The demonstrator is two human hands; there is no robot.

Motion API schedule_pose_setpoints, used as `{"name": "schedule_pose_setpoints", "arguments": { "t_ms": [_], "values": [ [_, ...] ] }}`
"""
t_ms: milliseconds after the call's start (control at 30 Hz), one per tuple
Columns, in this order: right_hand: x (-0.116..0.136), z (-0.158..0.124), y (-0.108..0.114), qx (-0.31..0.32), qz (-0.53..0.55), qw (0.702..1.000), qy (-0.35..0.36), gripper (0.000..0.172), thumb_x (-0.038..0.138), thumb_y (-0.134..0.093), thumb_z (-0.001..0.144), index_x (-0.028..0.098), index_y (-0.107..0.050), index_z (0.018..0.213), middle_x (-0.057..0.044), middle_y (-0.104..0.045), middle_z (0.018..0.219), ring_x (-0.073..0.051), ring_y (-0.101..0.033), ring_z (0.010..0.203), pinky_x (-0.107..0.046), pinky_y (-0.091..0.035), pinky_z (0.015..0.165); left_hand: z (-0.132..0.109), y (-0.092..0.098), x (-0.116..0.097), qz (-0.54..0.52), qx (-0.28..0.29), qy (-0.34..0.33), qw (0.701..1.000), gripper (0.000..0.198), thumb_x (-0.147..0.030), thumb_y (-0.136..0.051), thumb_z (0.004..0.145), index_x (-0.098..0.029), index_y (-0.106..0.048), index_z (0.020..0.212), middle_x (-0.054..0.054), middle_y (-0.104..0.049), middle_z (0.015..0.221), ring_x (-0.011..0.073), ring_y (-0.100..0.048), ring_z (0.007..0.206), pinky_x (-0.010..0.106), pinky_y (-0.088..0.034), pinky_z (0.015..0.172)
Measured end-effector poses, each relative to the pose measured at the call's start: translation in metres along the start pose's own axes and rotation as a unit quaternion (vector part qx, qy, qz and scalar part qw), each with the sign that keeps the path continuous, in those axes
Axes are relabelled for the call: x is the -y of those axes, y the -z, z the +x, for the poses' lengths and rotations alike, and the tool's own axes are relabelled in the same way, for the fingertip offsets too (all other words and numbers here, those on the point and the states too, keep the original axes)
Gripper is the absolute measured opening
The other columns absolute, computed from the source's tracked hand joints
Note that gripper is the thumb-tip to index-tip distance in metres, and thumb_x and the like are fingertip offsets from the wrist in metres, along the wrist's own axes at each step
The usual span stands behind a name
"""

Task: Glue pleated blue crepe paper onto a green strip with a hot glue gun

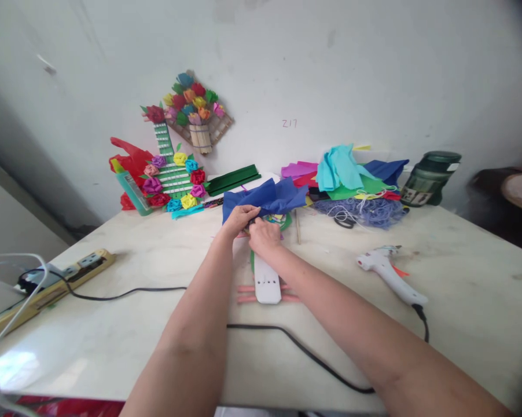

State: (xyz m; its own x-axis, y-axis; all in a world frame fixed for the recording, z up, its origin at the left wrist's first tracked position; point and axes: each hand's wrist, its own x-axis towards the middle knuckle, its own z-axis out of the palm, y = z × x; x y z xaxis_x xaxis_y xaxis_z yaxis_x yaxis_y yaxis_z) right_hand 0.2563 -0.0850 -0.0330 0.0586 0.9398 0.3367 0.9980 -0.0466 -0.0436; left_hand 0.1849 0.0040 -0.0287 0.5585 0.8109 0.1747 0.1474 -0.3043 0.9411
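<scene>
A blue sheet of crepe paper [267, 196] spreads out just beyond my hands, its edges raised and creased. My left hand [242, 219] pinches the near edge of this paper with its fingertips. Close beside it, my right hand [265, 234] is curled closed; a small dark bit shows between the two hands, too hidden to name. Below my right hand lies a white guitar-neck-shaped piece [267, 284] with a row of small holes, resting across pink sticks [246, 293]. A green rounded edge and some coloured bits peek out under the paper.
A white glue gun [385, 272] lies at right, its black cord [296, 341] crossing the table. Crepe paper sheets [341, 168], shredded purple paper [360, 211] and a dark bottle [432, 179] stand behind. Left are a power strip [87, 263], glue bottle [133, 188] and flower-decorated guitar [174, 174].
</scene>
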Motion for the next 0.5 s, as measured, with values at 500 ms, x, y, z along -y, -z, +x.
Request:
{"name": "schedule_pose_setpoints", "arguments": {
  "t_ms": [500],
  "values": [
    [-0.023, 0.007, -0.009, -0.021, -0.008, 0.999, -0.025, 0.033, 0.016, -0.036, 0.086, 0.016, -0.068, 0.094, -0.013, -0.063, 0.097, -0.021, -0.061, 0.088, -0.029, -0.044, 0.069, 0.002, 0.0, -0.004, 0.007, 0.005, -0.017, 1.0, 0.041, -0.053, -0.063, 0.064, -0.013, -0.059, 0.068, -0.005, -0.042, 0.046, 0.0046, -0.034, 0.04, 0.018, -0.024, 0.039]
  ]
}}
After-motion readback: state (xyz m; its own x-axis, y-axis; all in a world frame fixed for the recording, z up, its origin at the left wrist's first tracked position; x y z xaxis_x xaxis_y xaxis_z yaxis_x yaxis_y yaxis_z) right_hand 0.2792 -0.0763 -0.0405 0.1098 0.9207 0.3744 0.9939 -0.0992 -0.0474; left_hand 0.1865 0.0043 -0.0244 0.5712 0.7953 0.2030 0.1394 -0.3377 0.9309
